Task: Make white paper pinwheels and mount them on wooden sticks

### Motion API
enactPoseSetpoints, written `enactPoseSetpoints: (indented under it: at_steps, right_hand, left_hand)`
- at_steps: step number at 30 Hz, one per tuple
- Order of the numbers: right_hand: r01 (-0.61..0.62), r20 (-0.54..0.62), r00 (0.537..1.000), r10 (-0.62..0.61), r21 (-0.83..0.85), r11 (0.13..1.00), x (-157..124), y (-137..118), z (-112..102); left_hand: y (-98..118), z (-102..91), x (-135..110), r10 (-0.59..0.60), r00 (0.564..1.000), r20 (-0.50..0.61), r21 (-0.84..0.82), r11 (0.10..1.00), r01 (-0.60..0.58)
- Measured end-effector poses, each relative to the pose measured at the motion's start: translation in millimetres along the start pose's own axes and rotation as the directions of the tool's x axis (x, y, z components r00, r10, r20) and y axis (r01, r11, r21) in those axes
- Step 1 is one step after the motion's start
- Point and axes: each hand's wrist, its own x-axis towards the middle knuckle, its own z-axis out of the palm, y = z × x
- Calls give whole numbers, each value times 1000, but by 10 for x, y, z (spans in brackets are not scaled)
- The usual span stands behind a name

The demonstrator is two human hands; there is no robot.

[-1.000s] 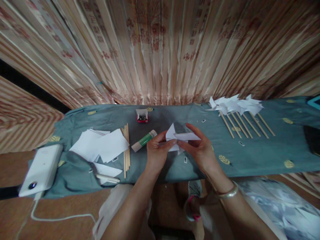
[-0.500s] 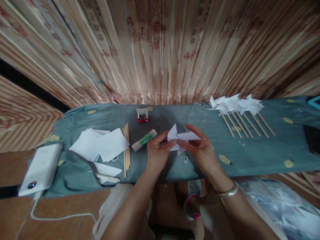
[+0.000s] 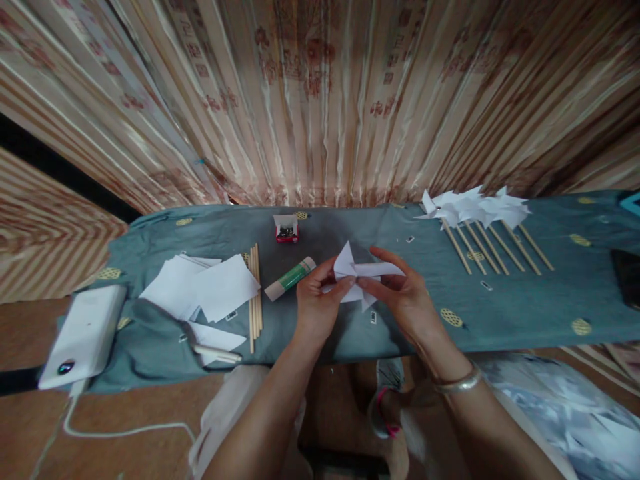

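Observation:
A white paper pinwheel (image 3: 346, 261) is held over the middle of the table between both my hands. My left hand (image 3: 320, 297) pinches it near its centre, thumb on top. From the other side my right hand (image 3: 400, 293) grips it with the thumb at the centre, the forefinger stretched above a folded blade. The thumbs hide part of the middle. Left of my left hand lies a green and white glue stick (image 3: 291, 277). Beyond it stands an open red box (image 3: 287, 230) of small metal pins or tacks.
Several wooden sticks (image 3: 255, 293) lie beside a pile of white paper sheets (image 3: 200, 287). A white power bank (image 3: 85, 333) with a cable sits at the left end. Several finished pinwheels on sticks (image 3: 475, 208) lie at the back right of the green cloth (image 3: 525, 293).
The pinwheel has tilted slightly in my fingers, its lower blade showing more. Both hands keep their grip, and the whole view has shifted a little.

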Motion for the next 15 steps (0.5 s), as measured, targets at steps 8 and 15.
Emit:
enactPoseSetpoints:
  at_steps: [8, 15]
  right_hand:
    - [32, -7, 999, -32, 0, 999, 9, 10, -39]
    - [21, 1, 1000, -21, -22, 1000, -8, 13, -47]
  left_hand:
    - [4, 9, -22, -41, 999, 30, -22, 999, 41]
    - [-11, 14, -31, -86, 995, 48, -28, 996, 88]
